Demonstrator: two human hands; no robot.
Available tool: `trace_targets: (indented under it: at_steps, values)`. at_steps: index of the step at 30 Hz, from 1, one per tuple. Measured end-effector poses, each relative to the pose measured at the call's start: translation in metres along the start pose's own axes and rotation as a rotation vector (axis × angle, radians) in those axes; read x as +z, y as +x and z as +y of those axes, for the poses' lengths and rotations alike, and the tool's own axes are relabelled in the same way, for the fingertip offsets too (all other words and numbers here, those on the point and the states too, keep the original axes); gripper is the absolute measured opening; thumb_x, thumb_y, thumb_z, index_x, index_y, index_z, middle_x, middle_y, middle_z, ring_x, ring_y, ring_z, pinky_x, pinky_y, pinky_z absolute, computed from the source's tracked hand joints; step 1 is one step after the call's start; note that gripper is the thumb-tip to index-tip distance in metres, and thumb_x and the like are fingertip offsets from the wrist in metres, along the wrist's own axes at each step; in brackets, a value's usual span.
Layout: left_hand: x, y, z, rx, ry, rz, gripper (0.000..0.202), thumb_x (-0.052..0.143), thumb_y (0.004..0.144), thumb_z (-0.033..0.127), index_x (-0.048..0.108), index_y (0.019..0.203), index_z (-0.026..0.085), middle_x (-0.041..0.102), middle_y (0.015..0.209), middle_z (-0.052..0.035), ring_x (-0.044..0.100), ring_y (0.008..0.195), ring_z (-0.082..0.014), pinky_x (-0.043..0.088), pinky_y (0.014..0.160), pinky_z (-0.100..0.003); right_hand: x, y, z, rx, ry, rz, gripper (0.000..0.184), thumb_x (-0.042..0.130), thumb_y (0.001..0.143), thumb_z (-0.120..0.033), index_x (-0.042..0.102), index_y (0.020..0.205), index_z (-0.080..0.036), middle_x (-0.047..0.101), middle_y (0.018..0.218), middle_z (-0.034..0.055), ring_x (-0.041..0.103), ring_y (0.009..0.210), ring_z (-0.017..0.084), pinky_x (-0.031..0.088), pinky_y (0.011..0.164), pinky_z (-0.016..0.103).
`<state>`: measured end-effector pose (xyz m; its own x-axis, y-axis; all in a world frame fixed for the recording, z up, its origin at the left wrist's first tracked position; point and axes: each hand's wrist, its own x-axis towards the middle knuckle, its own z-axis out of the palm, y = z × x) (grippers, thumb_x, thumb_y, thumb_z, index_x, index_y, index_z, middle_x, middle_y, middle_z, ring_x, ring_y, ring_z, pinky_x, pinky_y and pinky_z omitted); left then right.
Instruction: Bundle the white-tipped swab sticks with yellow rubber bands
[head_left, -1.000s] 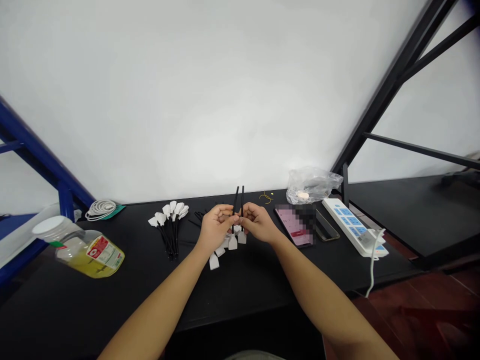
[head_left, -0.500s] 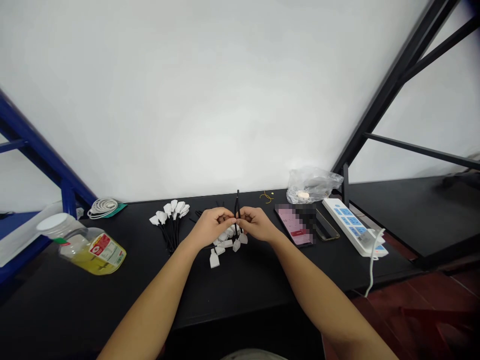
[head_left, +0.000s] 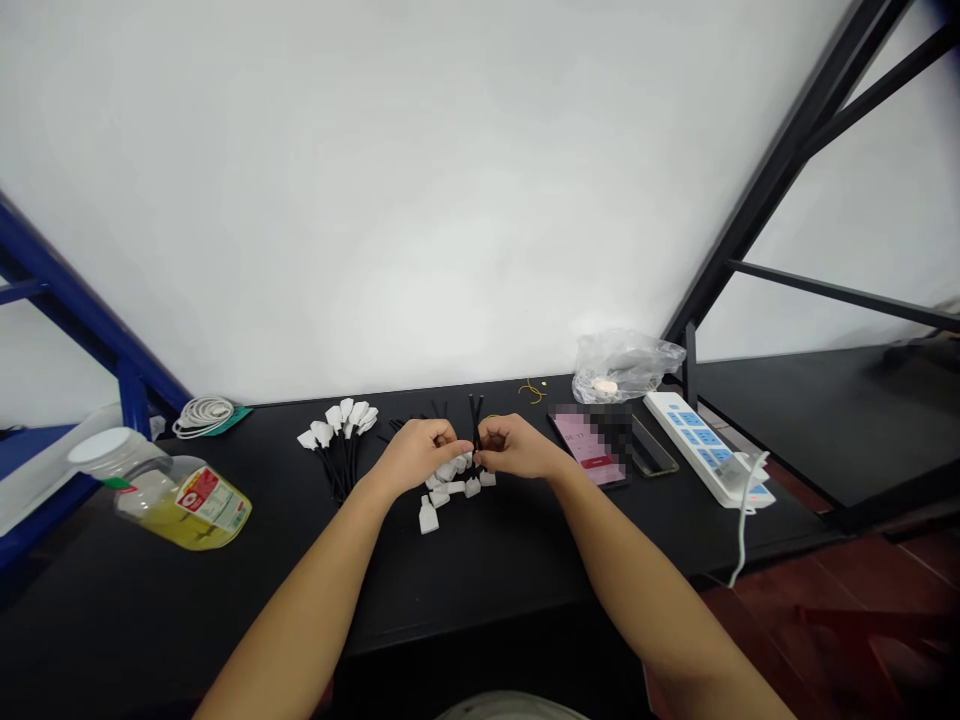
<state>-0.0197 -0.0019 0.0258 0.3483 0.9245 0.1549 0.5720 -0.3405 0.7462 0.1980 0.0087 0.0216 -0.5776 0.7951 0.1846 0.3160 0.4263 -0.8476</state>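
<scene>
My left hand [head_left: 417, 455] and my right hand [head_left: 512, 447] meet over the middle of the black table [head_left: 247, 590], fingers pinched together. Between them stand thin black sticks [head_left: 474, 416] with white paddle tips [head_left: 472, 487] pointing down, and both hands grip them. Loose white tips [head_left: 428, 517] lie on the table right below my left hand. A finished bundle of black sticks with white tips [head_left: 341, 435] rests to the left of my hands.
A tipped plastic jar with yellow contents [head_left: 166, 493] lies at the left, a coiled white cable [head_left: 202, 414] behind it. At the right are a phone [head_left: 592, 448], a white power strip [head_left: 703, 447] and a clear plastic bag [head_left: 624, 365]. A black frame [head_left: 780, 170] rises at right.
The sticks have dropped lower between my hands and their tops have come closer together. My hands have sunk slightly toward the loose tips.
</scene>
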Motion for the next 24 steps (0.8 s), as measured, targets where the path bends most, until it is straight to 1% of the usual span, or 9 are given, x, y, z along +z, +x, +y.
trace_targets:
  at_steps: [3,6,8,10,13,17,18,21,24]
  values:
    - [-0.005,-0.003,0.000,-0.022,-0.013,-0.106,0.038,0.068,0.079,0.055,0.063,0.066,0.019,0.062,0.062,0.0018,0.050,0.055,-0.0128,0.033,0.051,-0.024,0.001,0.000,0.002,0.041,0.090,-0.013,0.008,0.060,0.075,-0.018,0.055,0.080,-0.019,0.054,0.061,-0.0068,0.057,0.054,0.010,0.041,0.051,0.018]
    - [-0.018,-0.008,-0.005,-0.067,0.008,-0.301,0.036,0.080,0.064,0.053,0.066,0.070,0.020,0.063,0.065,0.0022,0.052,0.057,-0.0138,0.034,0.050,-0.024,0.001,0.001,0.005,0.042,0.166,0.032,0.011,0.055,0.072,-0.013,0.053,0.081,-0.020,0.051,0.065,-0.0064,0.060,0.054,0.011,0.044,0.051,0.019]
    - [-0.027,-0.011,-0.011,-0.086,0.077,-0.402,0.036,0.085,0.055,0.047,0.070,0.075,0.021,0.062,0.068,0.0031,0.052,0.057,-0.0139,0.033,0.050,-0.024,0.001,0.001,0.006,0.032,0.191,0.070,0.010,0.052,0.073,-0.013,0.052,0.080,-0.020,0.051,0.068,-0.0050,0.060,0.054,0.010,0.045,0.051,0.019]
    - [-0.034,-0.013,-0.015,-0.112,0.173,-0.461,0.030,0.084,0.055,0.041,0.073,0.076,0.023,0.063,0.068,0.0032,0.052,0.057,-0.0136,0.032,0.050,-0.024,0.000,0.001,0.007,0.024,0.190,0.103,0.009,0.051,0.074,-0.013,0.052,0.079,-0.020,0.053,0.070,-0.0039,0.059,0.054,0.010,0.046,0.051,0.020]
    - [-0.037,-0.012,-0.016,-0.148,0.270,-0.508,0.020,0.077,0.061,0.040,0.075,0.071,0.022,0.065,0.067,0.0020,0.051,0.057,-0.0136,0.031,0.053,-0.026,-0.001,0.002,0.009,0.008,0.162,0.141,0.010,0.048,0.076,-0.012,0.053,0.079,-0.020,0.056,0.071,-0.0032,0.058,0.052,0.010,0.044,0.050,0.020]
    - [-0.033,-0.012,-0.005,-0.162,0.261,-0.549,0.033,0.077,0.062,0.053,0.077,0.072,0.022,0.068,0.069,0.0009,0.052,0.058,-0.0141,0.031,0.053,-0.027,0.000,0.003,0.012,-0.020,0.120,0.163,0.014,0.045,0.078,-0.011,0.057,0.080,-0.019,0.060,0.073,-0.0019,0.057,0.053,0.010,0.043,0.051,0.021]
    - [-0.031,-0.013,0.000,-0.158,0.261,-0.568,0.034,0.078,0.062,0.054,0.077,0.072,0.022,0.069,0.069,0.0011,0.052,0.058,-0.0143,0.031,0.053,-0.027,0.001,0.004,0.013,-0.023,0.110,0.160,0.015,0.045,0.078,-0.011,0.057,0.080,-0.019,0.062,0.074,-0.0016,0.057,0.053,0.010,0.043,0.052,0.021]
    - [-0.022,-0.016,0.013,-0.138,0.359,-0.597,0.021,0.079,0.062,0.043,0.077,0.072,0.025,0.071,0.070,0.0017,0.057,0.061,-0.0159,0.032,0.054,-0.027,0.004,0.006,0.014,-0.018,0.094,0.180,0.015,0.045,0.078,-0.010,0.057,0.082,-0.019,0.066,0.076,-0.0012,0.057,0.054,0.011,0.043,0.053,0.022]
    - [-0.013,-0.021,0.024,-0.093,0.528,-0.565,0.007,0.074,0.064,0.026,0.076,0.071,0.026,0.073,0.074,0.0001,0.063,0.068,-0.0190,0.033,0.057,-0.027,0.006,0.007,0.015,-0.007,0.071,0.237,0.015,0.047,0.078,-0.010,0.056,0.086,-0.020,0.069,0.078,-0.0014,0.057,0.056,0.011,0.044,0.056,0.023]
